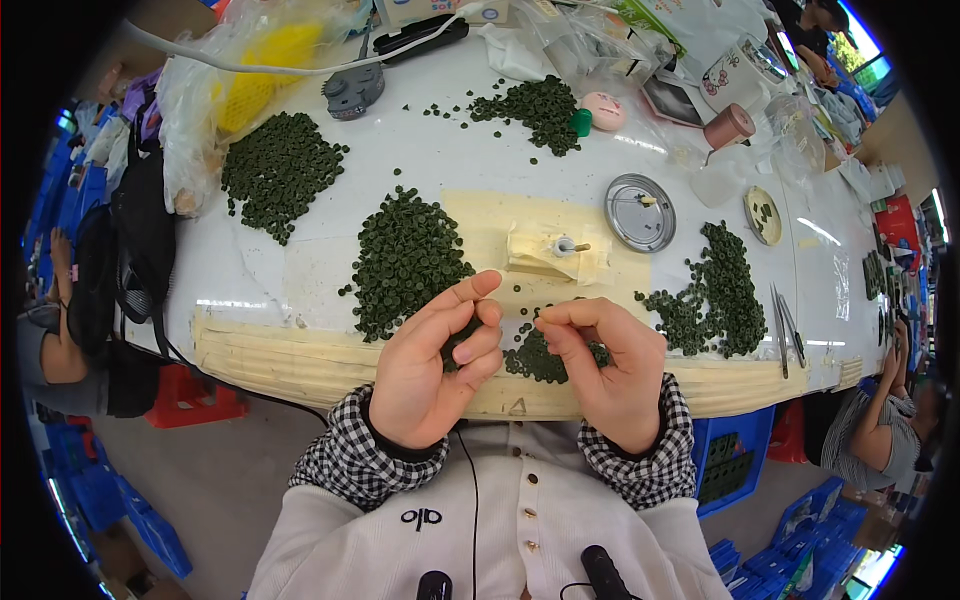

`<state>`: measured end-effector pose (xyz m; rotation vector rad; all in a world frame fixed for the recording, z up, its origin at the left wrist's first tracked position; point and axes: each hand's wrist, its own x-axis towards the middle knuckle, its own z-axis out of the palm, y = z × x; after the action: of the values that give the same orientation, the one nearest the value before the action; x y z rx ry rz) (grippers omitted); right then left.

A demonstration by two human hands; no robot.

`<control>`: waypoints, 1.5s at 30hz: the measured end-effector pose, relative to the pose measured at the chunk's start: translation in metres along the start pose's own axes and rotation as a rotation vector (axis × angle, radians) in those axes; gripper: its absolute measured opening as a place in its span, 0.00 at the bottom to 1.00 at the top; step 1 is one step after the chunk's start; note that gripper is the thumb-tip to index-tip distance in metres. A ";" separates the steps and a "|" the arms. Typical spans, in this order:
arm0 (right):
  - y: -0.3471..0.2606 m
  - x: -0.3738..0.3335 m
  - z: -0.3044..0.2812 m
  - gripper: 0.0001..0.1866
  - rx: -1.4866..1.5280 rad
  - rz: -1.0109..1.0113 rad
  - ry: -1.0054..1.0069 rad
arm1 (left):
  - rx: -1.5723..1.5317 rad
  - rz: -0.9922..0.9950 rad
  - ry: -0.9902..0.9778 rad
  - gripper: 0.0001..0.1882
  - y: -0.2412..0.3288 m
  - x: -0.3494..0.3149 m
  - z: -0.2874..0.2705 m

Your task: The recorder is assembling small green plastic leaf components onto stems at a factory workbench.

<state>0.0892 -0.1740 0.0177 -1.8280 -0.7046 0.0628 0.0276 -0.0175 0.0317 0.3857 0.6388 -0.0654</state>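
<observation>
My left hand (pixel 425 375) is raised over the near table edge, palm turned inward and fingers curled around a few small dark green round parts (pixel 458 342). My right hand (pixel 612 372) faces it, thumb and forefinger pinched together; whatever is between the tips is too small to make out. Below and between the hands lies a small heap of the same green parts (pixel 538 362). A larger heap (pixel 405 255) is just beyond my left hand. Ahead of both hands, a block wrapped in cream tape (pixel 545 258) has a short metal pin (pixel 578 247) sticking out.
More green heaps lie at the far left (pixel 280 170), far middle (pixel 540 108) and right (pixel 730 295). Around are a round metal tin lid (pixel 640 235), tweezers (pixel 788 330), a thread spool (pixel 728 127), a white mug (pixel 742 75) and a cable (pixel 300 70). Other people sit at both sides.
</observation>
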 end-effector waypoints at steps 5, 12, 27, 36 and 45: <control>-0.005 0.002 -0.001 0.08 0.036 0.034 -0.027 | 0.065 0.001 -0.235 0.12 0.000 0.001 -0.018; -0.005 0.004 -0.003 0.10 0.029 -0.061 -0.004 | -0.046 -0.043 -0.325 0.14 -0.003 0.004 -0.025; -0.002 -0.002 -0.003 0.06 0.082 0.011 0.098 | 0.109 0.019 -0.362 0.11 -0.007 0.005 -0.023; -0.003 0.000 -0.002 0.06 0.153 0.034 0.081 | 0.166 0.020 -0.276 0.12 -0.005 0.004 -0.018; -0.002 0.001 -0.005 0.06 0.159 -0.030 0.040 | 0.179 0.016 -0.356 0.10 -0.008 0.006 -0.024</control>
<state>0.0907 -0.1778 0.0217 -1.6625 -0.6797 0.0608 0.0171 -0.0163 0.0083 0.5376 0.2785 -0.1726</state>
